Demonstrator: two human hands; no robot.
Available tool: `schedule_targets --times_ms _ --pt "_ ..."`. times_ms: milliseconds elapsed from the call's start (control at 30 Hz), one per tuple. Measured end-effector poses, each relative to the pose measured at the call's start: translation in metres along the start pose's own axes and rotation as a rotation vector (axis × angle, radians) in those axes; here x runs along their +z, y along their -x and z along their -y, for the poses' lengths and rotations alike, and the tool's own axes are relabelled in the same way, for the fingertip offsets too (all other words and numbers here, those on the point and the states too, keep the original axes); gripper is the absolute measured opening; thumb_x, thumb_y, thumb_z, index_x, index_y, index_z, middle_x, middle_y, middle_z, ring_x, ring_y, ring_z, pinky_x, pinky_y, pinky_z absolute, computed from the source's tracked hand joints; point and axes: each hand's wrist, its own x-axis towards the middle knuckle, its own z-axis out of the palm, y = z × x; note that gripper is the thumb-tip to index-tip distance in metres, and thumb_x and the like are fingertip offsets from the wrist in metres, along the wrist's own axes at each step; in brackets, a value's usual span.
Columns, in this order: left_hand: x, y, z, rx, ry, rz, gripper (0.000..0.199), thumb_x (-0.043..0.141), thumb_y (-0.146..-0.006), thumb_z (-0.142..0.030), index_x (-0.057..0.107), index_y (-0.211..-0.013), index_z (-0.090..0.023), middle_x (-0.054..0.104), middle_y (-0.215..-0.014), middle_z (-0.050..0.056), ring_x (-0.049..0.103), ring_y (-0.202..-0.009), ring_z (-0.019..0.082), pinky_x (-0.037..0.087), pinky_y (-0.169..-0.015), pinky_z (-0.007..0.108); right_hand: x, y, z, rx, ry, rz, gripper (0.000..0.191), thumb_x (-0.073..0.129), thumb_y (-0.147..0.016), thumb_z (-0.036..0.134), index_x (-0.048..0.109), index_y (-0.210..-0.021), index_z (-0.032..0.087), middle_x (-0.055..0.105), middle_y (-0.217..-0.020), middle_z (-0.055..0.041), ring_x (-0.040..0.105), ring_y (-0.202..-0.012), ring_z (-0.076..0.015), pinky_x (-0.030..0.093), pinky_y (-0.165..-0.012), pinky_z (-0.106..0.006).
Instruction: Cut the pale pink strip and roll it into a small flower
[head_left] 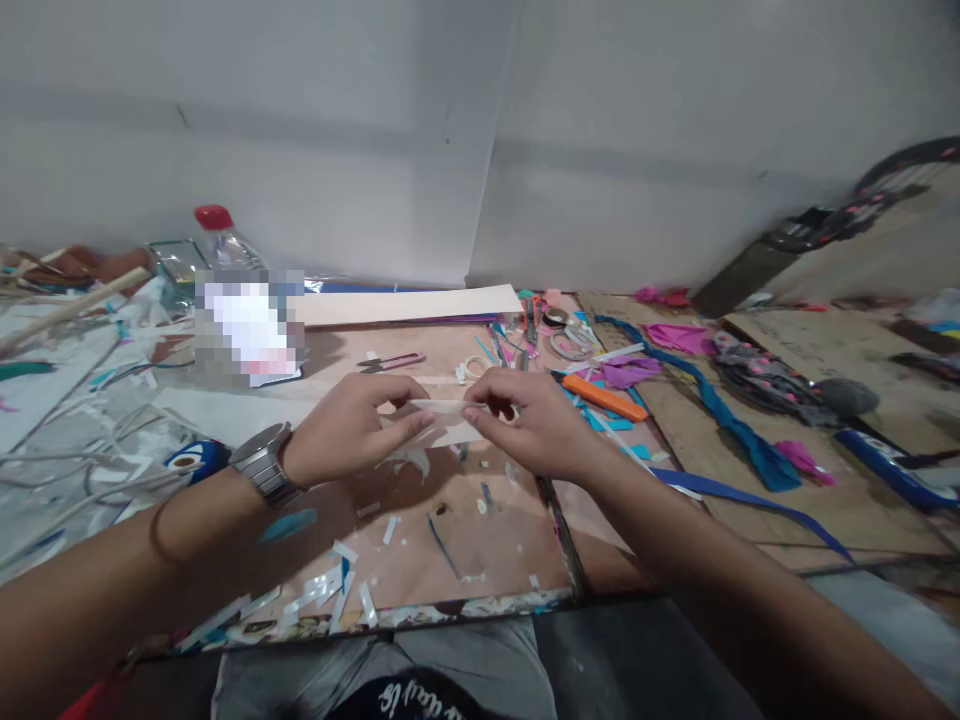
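Both hands pinch a thin white strip (448, 425), which looks like paper or fabric, and it stretches between them above the tabletop. My left hand (367, 425), with a metal watch on its wrist, grips the left part between thumb and fingers. On the right end, my right hand (529, 420) pinches with its thumb and forefinger. Just beyond the hands lie small thread snips (391, 362) and a ring of pale tape (477, 368). An orange utility knife (604, 396) rests close to the right hand.
The worktable (495, 560) carries scattered white and blue scraps. A long cream strip (412, 303) lies along the back by the wall. Left stand a red-capped bottle (225, 235) and tangled cables; right are blue ribbon (705, 390), pink scraps and a dark rod (757, 262).
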Motion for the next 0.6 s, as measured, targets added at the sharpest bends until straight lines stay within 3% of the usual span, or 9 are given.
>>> schedule_targets --times_ms 100,200,267,367,467,600 --pt "-0.014 0.005 -0.001 0.016 -0.037 -0.004 0.027 0.062 -0.095 -0.043 0.071 -0.097 -0.017 0.074 -0.09 0.003 0.065 -0.079 0.017 0.043 -0.071 0.027 -0.023 -0.003 0.017 -0.013 0.01 -0.13 0.009 0.064 -0.091 0.024 0.069 -0.086 0.017 0.067 -0.079 -0.0022 0.055 -0.065 -0.0133 0.041 -0.062 -0.027" --pt "-0.028 0.009 0.001 -0.032 -0.07 0.023 0.022 0.062 -0.094 -0.037 0.069 -0.086 -0.017 0.071 -0.08 0.001 0.061 -0.071 0.015 0.041 -0.067 0.027 -0.05 -0.007 0.027 0.035 -0.08 -0.238 0.009 0.067 -0.089 0.026 0.067 -0.083 0.019 0.062 -0.074 -0.0004 0.054 -0.064 -0.0139 0.04 -0.059 -0.027" --pt "-0.034 0.012 0.004 -0.07 -0.058 0.053 0.023 0.062 -0.093 -0.034 0.066 -0.079 -0.017 0.068 -0.075 0.0 0.06 -0.069 0.015 0.041 -0.066 0.027 -0.066 -0.011 0.024 0.046 -0.224 -0.376 0.007 0.071 -0.087 0.026 0.068 -0.084 0.02 0.063 -0.076 -0.0004 0.055 -0.066 -0.0137 0.043 -0.06 -0.026" --pt "-0.037 0.018 0.011 -0.111 -0.02 0.104 0.02 0.061 -0.093 -0.036 0.068 -0.085 -0.019 0.071 -0.082 0.001 0.062 -0.073 0.015 0.044 -0.069 0.027 -0.081 -0.019 0.007 0.111 -0.432 -0.468 0.014 0.077 -0.082 0.029 0.066 -0.08 0.021 0.056 -0.065 0.0024 0.049 -0.055 -0.0111 0.039 -0.05 -0.024" --pt "-0.034 0.022 0.025 -0.157 -0.06 0.119 0.017 0.059 -0.093 -0.034 0.067 -0.088 -0.02 0.07 -0.085 0.002 0.063 -0.077 0.017 0.045 -0.072 0.029 -0.084 -0.026 -0.018 0.231 -0.499 -0.489 0.018 0.081 -0.076 0.029 0.067 -0.079 0.019 0.056 -0.066 0.0025 0.048 -0.054 -0.009 0.038 -0.048 -0.022" --pt "-0.032 0.025 0.044 -0.296 -0.117 -0.032 0.02 0.053 -0.097 -0.039 0.059 -0.1 -0.02 0.069 -0.09 0.004 0.063 -0.08 0.02 0.044 -0.071 0.031 -0.069 -0.026 -0.041 0.333 -0.566 -0.399 0.018 0.077 -0.076 0.028 0.064 -0.074 0.017 0.053 -0.062 0.0031 0.045 -0.05 -0.0079 0.037 -0.044 -0.022"
